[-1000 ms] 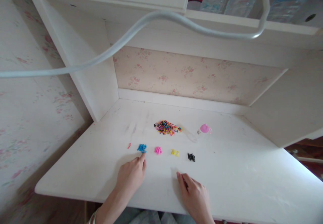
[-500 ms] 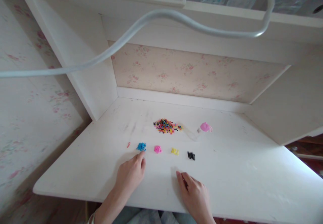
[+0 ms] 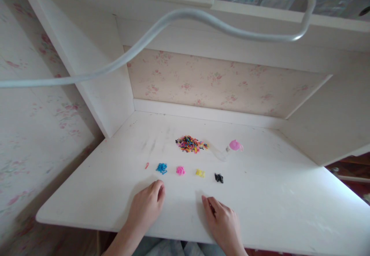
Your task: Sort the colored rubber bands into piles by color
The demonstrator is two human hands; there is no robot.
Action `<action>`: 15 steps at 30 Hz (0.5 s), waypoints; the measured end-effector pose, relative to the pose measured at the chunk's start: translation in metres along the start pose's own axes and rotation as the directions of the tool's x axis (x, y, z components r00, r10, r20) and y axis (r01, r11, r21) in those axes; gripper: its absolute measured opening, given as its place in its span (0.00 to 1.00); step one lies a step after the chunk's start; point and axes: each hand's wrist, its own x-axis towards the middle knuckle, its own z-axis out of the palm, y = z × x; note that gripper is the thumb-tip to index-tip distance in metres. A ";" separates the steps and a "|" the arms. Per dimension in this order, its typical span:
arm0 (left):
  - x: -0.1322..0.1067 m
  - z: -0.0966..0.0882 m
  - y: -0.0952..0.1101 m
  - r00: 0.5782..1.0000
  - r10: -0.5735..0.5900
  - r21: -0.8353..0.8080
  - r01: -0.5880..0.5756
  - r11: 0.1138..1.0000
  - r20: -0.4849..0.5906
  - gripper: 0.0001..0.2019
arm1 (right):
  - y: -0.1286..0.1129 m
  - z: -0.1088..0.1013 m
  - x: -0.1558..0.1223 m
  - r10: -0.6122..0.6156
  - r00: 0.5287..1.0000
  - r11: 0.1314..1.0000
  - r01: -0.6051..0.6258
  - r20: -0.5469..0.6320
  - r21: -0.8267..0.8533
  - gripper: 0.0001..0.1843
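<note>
My left hand (image 3: pixel 147 202) rests curled on the white desk, just in front of a small pile of blue rubber bands (image 3: pixel 162 168) and apart from it. Closed too, my right hand (image 3: pixel 221 219) lies near the front edge with its fingers bent inward; no object shows in either hand. To the right of the blue pile run small piles of pink rubber bands (image 3: pixel 180 170), yellow rubber bands (image 3: pixel 200 173) and black rubber bands (image 3: pixel 219 178). A single reddish band (image 3: pixel 147 166) sits at the left end of the row.
Behind the row is a larger heap of mixed-colour bands (image 3: pixel 190 144), touching a clear bag (image 3: pixel 218 153) that lies on its side. A pink object (image 3: pixel 235 145) is beside the bag. A pale cable (image 3: pixel 185 14) crosses above the white desk (image 3: pixel 95 194).
My left hand has drawn back toward me from the blue pile, and one blue band now sticks out at its lower right. My right hand stays in place.
</note>
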 end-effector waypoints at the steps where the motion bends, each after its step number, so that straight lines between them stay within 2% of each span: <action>1: -0.003 0.001 -0.001 1.000 0.013 -0.039 -0.014 0.999 -0.019 0.09 | 0.001 -0.001 0.002 0.017 1.000 0.999 -0.018 0.016 0.047 0.25; 4: -0.009 0.004 -0.005 0.998 0.015 -0.172 -0.026 0.985 -0.068 0.08 | 0.001 -0.009 0.018 0.060 0.997 0.977 -0.067 0.041 0.202 0.26; 7: -0.011 0.004 -0.006 0.997 -0.013 -0.270 -0.010 0.963 -0.081 0.08 | -0.006 -0.021 0.052 0.048 0.999 0.970 -0.049 0.012 0.239 0.23; 9: -0.011 0.003 -0.006 0.997 -0.012 -0.295 -0.011 0.955 -0.078 0.08 | -0.012 -0.027 0.081 0.019 1.000 0.984 -0.019 0.002 0.175 0.21; 11: -0.010 0.002 -0.006 0.997 -0.002 -0.299 -0.020 0.954 -0.073 0.08 | -0.020 -0.028 0.112 0.027 0.999 0.999 -0.028 0.039 0.040 0.20; 15: -0.010 0.004 -0.008 0.994 0.017 -0.280 -0.046 0.959 -0.106 0.08 | -0.029 -0.018 0.158 0.076 0.992 0.969 -0.050 0.102 -0.241 0.22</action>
